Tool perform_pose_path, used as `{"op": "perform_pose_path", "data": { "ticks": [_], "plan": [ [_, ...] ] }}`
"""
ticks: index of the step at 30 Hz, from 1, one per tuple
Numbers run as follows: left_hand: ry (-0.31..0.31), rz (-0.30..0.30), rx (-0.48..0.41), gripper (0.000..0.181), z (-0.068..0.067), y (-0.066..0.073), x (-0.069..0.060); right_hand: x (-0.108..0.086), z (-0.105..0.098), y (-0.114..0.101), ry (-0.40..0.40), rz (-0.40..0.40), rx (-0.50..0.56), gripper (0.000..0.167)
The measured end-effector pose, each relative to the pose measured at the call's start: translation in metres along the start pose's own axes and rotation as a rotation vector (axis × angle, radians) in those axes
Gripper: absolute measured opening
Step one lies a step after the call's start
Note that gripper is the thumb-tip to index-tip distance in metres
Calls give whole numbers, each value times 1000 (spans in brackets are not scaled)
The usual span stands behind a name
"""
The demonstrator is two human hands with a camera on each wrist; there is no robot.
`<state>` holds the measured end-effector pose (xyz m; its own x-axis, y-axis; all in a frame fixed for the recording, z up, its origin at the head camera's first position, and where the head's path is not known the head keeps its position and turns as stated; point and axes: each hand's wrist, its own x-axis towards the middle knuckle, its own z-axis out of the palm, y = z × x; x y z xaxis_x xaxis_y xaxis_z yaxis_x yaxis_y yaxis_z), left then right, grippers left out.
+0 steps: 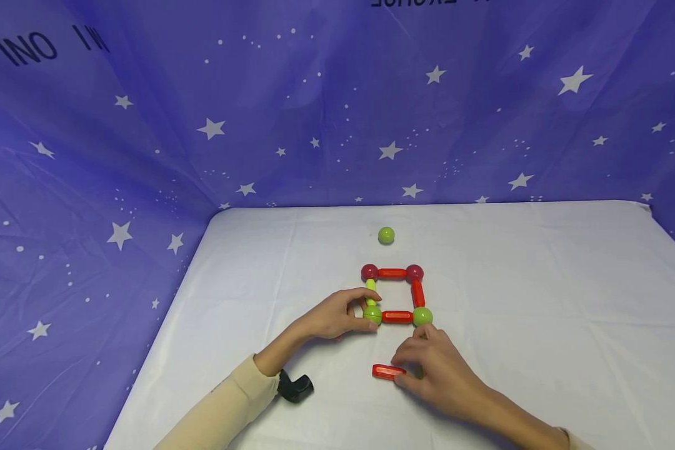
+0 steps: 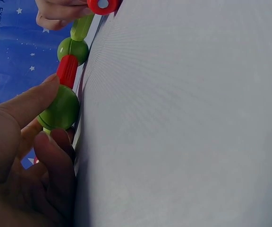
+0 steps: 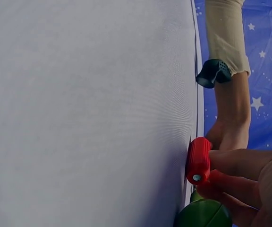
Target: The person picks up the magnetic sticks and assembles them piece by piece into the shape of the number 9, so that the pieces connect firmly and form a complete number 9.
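Observation:
A square of magnetic rods and balls lies on the white cloth, with red balls [image 1: 414, 273] at its back corners and green balls at its front ones. My left hand [image 1: 340, 315] holds the front-left green ball [image 2: 60, 109], its fingers also over the yellow-green rod [image 1: 370, 285]. A red rod [image 1: 396, 317] joins the two front balls. Nearer the front, my right hand [image 1: 441, 372] pinches a loose-ended red rod [image 3: 199, 161] with its bare metal tip showing. Close to that hand, a green ball [image 3: 204, 215] is mostly hidden from the head view.
One separate green ball [image 1: 386, 235] sits behind the square. A dark wrist mount [image 1: 295, 388] juts from the left sleeve [image 1: 230, 400]. Purple star-printed curtain [image 1: 337, 112] borders the table's back and left side.

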<state>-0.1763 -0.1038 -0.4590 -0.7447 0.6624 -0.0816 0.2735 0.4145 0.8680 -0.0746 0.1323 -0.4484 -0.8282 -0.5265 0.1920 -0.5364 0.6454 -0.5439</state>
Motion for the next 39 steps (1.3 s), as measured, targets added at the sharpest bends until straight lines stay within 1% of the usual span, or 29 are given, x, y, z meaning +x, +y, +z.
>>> {"op": "perform_pose_path", "data": {
  "ticks": [3,5,8,10,16,28,32,36,39],
  "plan": [
    [3,0,-3,47,0,-1,-1,1,0,0,-39,5,-26,16],
    [3,-1,-5,47,0,-2,-1,1,-1,0,-56,-11,-46,16],
    [3,-5,-7,47,0,-2,-1,1,-1,1,-68,-43,-67,16],
    [2,-8,-5,47,0,-2,-1,1,-2,1,-72,-46,-71,16],
    [-2,-3,2,47,0,-1,-1,0,-3,2,-99,38,-25,15],
    [0,-3,3,47,0,-1,0,-3,-3,4,-43,90,58,18],
    [1,-5,4,46,0,-1,0,-2,-4,4,3,100,92,19],
    [-2,-7,2,46,0,-1,0,-4,-3,6,63,91,130,23],
    [-2,-7,1,46,0,-1,0,-4,-3,6,85,112,160,25]
  ]
}}
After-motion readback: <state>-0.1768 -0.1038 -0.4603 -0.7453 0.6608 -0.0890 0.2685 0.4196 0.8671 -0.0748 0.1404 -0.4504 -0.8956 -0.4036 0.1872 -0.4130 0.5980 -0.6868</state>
